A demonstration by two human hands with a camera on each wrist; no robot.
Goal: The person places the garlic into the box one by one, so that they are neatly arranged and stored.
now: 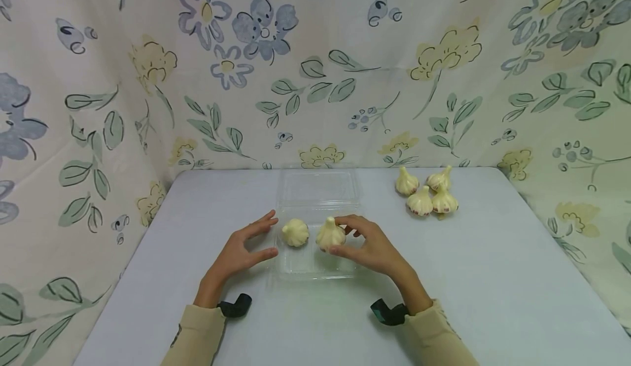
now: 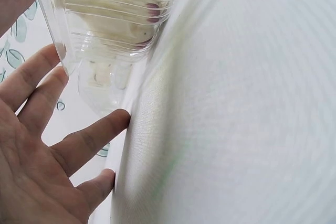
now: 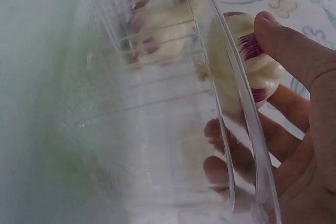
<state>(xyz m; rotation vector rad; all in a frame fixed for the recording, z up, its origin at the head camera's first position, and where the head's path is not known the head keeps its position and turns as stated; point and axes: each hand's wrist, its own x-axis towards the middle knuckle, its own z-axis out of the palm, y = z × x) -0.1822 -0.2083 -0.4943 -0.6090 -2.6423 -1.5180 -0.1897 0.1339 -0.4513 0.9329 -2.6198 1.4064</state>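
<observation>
White and plain, the surface (image 1: pixel 493 278) fills the lower frame; at its centre sits a clear plastic container (image 1: pixel 296 267), lid laid back, likely light, bendy and slick, best steadied by the rim. Of the hands, the left hand (image 1: pixel 236 253) spreads its fingers at the container's left edge, holding nothing; the right hand (image 1: pixel 372 251) pinches a garlic bulb (image 1: pixel 330 234) at centre frame. That bulb looks smooth, firm and light, probably easiest held by its round sides. A second bulb (image 1: pixel 296 233) lies left of it; four more bulbs (image 1: pixel 420 201) cluster upper right. Whether the left fingertips touch plastic, I cannot tell
</observation>
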